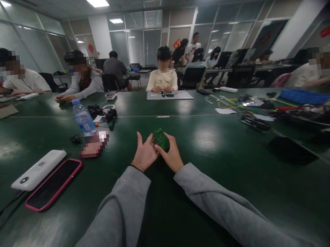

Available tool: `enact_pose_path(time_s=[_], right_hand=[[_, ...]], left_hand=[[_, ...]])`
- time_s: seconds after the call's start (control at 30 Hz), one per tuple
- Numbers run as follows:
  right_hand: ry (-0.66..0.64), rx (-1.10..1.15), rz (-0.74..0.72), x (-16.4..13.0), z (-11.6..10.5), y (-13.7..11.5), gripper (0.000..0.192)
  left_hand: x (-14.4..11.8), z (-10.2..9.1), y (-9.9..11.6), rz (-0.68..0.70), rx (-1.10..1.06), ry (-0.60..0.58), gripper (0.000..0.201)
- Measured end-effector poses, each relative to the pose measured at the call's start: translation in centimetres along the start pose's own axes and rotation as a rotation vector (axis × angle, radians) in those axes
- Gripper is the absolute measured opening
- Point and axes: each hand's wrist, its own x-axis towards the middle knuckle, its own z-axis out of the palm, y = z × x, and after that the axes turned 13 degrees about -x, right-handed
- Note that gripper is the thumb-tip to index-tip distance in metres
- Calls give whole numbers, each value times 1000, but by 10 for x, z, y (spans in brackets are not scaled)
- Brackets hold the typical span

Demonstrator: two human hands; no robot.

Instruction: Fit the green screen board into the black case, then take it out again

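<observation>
Right grip holds green board; 1 capped bottle stands, contents unclear.

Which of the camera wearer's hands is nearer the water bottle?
Left. The left hand is to the right of the water bottle; the right hand, holding a green board, is farther right.

- On my left, a white power bank beside a pink-rimmed phone.
- Beyond these I see an upright water bottle.
- Across from me, a person in cream.
- To my right, a blue tray.
</observation>
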Motion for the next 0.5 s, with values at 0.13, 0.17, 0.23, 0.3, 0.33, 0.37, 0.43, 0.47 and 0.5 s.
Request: enact_pose_path(time_s=[0.13, 0.17, 0.23, 0.3, 0.33, 0.37, 0.43, 0.47, 0.5], right_hand=[[34, 36, 152, 3, 3, 20, 54], [29, 53, 204, 4, 2, 25, 53], [6, 99, 316, 6, -1, 35, 53], [-33, 132, 399, 7, -11, 45, 57], [-49, 124, 419, 7, -19, 51, 58], [-56, 95, 427, 7, -29, 58, 59], [-29, -32, 420, 6, -59, 77, 59], [1, -123, 416, 5, -77, 89, 59], [40, -221, 413, 6, -99, 103, 60]], left_hand=[[1, -1, -5, -120, -131, -429, 56], [4, -2, -7, -173, -193, -578, 58], [10, -6, -9, -239, -215, -693, 59], [16, -11, -11, -254, -166, -723, 58], [19, -13, -11, -250, -137, -728, 58], [22, -15, -10, -245, -109, -728, 57], [28, -19, -9, -231, -75, -723, 57], [31, -21, -9, -224, -69, -718, 57], [35, -22, -9, -214, -69, -711, 58]])
